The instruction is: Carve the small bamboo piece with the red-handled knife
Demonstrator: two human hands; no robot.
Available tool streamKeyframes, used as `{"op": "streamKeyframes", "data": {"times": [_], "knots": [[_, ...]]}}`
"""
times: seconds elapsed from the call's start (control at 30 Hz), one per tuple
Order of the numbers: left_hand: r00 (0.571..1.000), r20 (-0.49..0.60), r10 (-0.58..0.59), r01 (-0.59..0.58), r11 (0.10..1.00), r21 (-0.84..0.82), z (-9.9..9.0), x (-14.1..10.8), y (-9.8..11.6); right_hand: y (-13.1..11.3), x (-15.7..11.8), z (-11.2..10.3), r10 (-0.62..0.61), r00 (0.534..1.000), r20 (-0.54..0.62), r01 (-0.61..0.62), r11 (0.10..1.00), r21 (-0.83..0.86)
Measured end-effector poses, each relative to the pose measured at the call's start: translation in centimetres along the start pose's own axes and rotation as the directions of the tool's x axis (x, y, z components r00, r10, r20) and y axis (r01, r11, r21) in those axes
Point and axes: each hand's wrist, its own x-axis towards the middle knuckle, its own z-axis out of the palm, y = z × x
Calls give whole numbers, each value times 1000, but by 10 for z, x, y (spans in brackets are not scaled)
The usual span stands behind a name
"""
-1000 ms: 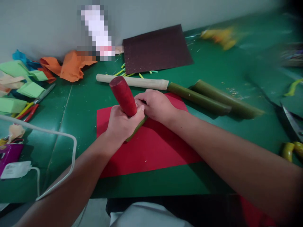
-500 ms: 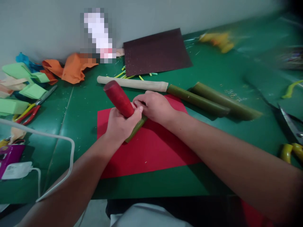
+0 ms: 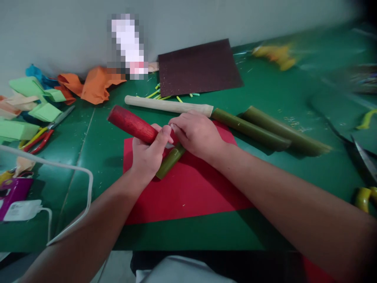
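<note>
A thick red roll (image 3: 134, 124) is gripped in my left hand (image 3: 149, 153), its free end pointing to the upper left. Beside it, my right hand (image 3: 196, 131) has its fingers curled in near the roll's other end; what they hold is hidden. Below the hands a short green roll (image 3: 169, 163) lies slanted on a red sheet (image 3: 188, 188). Behind them are a long pale roll (image 3: 161, 105) and two green rolls (image 3: 253, 129) (image 3: 288, 131).
A dark brown sheet (image 3: 200, 68) lies at the back. Orange (image 3: 96, 84) and light green paper (image 3: 26, 88), red-yellow scissors (image 3: 44, 135) and a white cable (image 3: 90, 184) are at left. Yellow-handled scissors (image 3: 363, 198) are at right.
The red roll has tipped over to the left and lies flatter, my left hand turning with it. More of the short green roll shows. The view has shifted slightly.
</note>
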Motion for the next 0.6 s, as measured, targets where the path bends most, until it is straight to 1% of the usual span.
{"op": "streamKeyframes", "data": {"times": [0.1, 0.23, 0.3, 0.43, 0.6], "knots": [[999, 39, -24, 25, 1000, -12, -4, 2, -2, -2, -1, -1, -1, 1000, 8, 1, 999, -42], [995, 75, -58, 65, 993, -96, -10, 6, -5, -4, -3, -1, 9, 999, 37, -7, 998, -55], [997, 47, -56, 60, 993, -98, -11, 8, -2, -4, -2, 0, 14, 999, 44, -11, 998, -57], [998, -58, -24, 19, 996, -84, -11, 7, 6, -5, -1, -1, 19, 999, 43, -16, 999, -51], [993, -117, -6, -2, 998, -65, -11, 5, 7, -7, -3, -4, 22, 999, 37, -20, 998, -63]]}}
